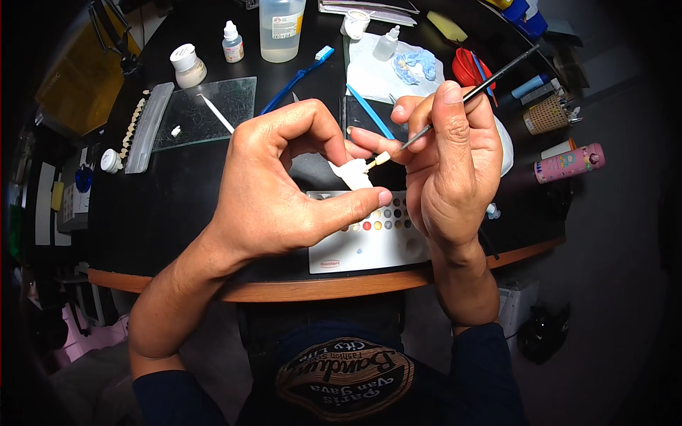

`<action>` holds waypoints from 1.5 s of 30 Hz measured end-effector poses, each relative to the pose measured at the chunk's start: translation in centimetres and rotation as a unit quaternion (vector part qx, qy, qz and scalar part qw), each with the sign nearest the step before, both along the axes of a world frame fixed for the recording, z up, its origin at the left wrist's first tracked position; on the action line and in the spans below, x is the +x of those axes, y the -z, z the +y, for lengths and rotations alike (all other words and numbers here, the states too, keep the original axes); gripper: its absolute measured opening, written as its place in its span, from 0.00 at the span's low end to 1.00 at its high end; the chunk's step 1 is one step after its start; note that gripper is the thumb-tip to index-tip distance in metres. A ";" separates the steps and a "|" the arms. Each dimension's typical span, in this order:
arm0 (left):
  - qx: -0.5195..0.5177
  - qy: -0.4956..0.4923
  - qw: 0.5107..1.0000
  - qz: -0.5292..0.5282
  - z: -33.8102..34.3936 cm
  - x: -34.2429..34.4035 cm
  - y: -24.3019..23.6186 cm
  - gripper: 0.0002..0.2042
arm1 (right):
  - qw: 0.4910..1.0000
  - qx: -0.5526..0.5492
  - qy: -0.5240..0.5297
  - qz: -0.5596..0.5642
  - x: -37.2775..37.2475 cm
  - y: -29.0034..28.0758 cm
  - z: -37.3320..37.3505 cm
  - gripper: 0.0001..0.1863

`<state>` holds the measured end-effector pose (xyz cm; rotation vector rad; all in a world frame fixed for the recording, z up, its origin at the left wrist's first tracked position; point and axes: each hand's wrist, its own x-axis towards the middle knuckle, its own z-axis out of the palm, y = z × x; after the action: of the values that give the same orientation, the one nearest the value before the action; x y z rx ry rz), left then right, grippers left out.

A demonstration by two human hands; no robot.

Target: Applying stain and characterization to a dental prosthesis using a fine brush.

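Observation:
My left hand (270, 192) pinches a white crumpled tissue or cloth (352, 172) around a short yellowish stick (370, 165) that bears a small white tooth-shaped piece (383, 157). My right hand (455, 170) holds a long, thin dark brush (483, 84) between thumb and fingers, its tip pointing down-left toward the small piece; I cannot tell whether it touches. Below both hands lies a white palette (366, 255) with coloured round wells, partly hidden by my left thumb.
A glass plate (213, 128), white tool (215, 110), shade strip (131, 132), jar (188, 67), bottles (279, 32), toothbrush (298, 75) and blue stick (369, 110) stand or lie behind. Rightward are a tissue (369, 78), red container (467, 65) and pink bottle (568, 162). The desk's wooden edge (327, 290) runs nearest me.

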<state>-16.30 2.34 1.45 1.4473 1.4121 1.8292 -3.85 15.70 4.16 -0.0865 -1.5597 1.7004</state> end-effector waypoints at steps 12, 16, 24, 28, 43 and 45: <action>0.034 -0.019 0.999 0.007 0.2 0.2 0.2 0.18 | 0.999 0.013 0.033 -0.010 0.0 0.1 -0.5 0.10; 0.025 -0.018 0.999 0.017 0.1 0.1 0.1 0.18 | 1.000 0.007 0.030 -0.004 -0.1 0.1 -0.5 0.10; 0.039 -0.015 0.999 0.028 0.1 0.1 -0.3 0.17 | 1.000 -0.005 0.023 -0.009 -0.2 0.3 -0.4 0.10; -0.008 -0.005 1.000 -0.010 -0.1 0.4 -0.7 0.17 | 1.000 0.001 0.023 -0.009 -0.2 0.4 -0.5 0.10; 0.016 -0.008 1.000 0.006 0.0 0.4 -0.6 0.18 | 0.999 0.010 0.029 -0.015 -0.2 0.2 -0.7 0.09; 0.005 -0.007 1.000 -0.009 0.1 0.5 -0.7 0.18 | 0.999 0.014 0.031 -0.013 -0.2 0.2 -0.6 0.09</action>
<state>-15.80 2.39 2.13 1.4270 1.4088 1.8555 -4.08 15.14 3.92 -0.1422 -1.5838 1.6344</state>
